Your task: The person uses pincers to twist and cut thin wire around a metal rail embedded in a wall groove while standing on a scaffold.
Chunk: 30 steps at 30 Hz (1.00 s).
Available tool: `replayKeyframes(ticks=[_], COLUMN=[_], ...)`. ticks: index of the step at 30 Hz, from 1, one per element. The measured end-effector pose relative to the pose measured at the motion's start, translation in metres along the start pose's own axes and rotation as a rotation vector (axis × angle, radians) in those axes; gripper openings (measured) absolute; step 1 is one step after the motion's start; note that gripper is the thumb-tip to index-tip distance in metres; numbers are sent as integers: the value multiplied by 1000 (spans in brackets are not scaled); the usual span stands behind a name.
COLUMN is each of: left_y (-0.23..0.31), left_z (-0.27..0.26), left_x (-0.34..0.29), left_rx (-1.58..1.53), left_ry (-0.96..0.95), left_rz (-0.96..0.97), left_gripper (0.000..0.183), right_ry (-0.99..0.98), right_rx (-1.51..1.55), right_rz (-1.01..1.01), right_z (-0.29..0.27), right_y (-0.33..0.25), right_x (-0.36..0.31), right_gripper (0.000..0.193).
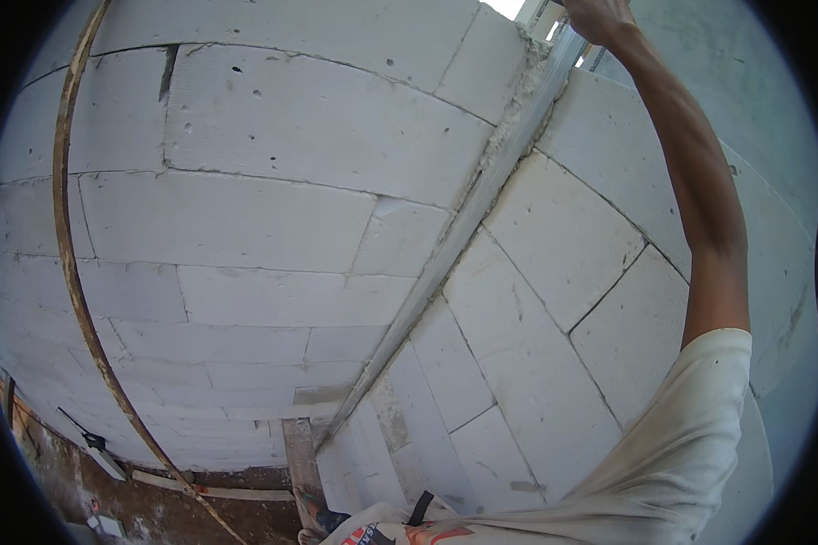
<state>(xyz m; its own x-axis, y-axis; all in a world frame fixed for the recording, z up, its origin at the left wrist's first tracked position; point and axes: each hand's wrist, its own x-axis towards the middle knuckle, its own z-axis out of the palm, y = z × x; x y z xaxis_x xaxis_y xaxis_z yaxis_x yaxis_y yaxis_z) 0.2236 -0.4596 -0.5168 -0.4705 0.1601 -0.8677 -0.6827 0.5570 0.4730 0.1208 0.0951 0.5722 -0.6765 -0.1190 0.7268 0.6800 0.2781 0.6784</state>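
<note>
My right arm reaches up along the right side, with my right hand (598,18) at the top edge of the view. The hand is closed round the upper end of a long grey metal bar (489,182), its fingers partly cut off by the picture's edge. The bar runs down the corner where two white block walls meet, close against the joint. Rough grey mortar (521,100) lines the corner beside the bar's upper part. My left hand is out of view.
White block walls stand left (273,222) and right (554,245) of the corner. A thin, bent wooden pole (66,218) crosses the left side. Below are a plank (302,454), a pale board (218,490) on brown ground, and a dark-handled tool (94,442).
</note>
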Motion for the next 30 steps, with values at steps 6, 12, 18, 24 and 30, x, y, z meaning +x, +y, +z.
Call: replayKeyframes(ticks=[6,12,18,24,30], left_y=[10,13,9,0,-18], left_z=[0,0,-3,-4,-4], left_x=[11,22,27,25,21], left_rx=[41,69,63,61,62], left_ry=[-34,-56,-61,-62,-70], left_rz=[-23,-36,-46,-63,-72], left_gripper=[22,22,22,23,23], right_ry=[-348,-75,-123,-346,-297], right_rx=[-473,-228,-173,-310,-168], right_rz=[-184,-88,-23,-15,-37], right_z=[-23,-11,-19,-23,7], right_y=[-19,-32,-31,-36,4], right_x=[11,-13,-5,-4,-3], right_gripper=[39,45,35,37,33])
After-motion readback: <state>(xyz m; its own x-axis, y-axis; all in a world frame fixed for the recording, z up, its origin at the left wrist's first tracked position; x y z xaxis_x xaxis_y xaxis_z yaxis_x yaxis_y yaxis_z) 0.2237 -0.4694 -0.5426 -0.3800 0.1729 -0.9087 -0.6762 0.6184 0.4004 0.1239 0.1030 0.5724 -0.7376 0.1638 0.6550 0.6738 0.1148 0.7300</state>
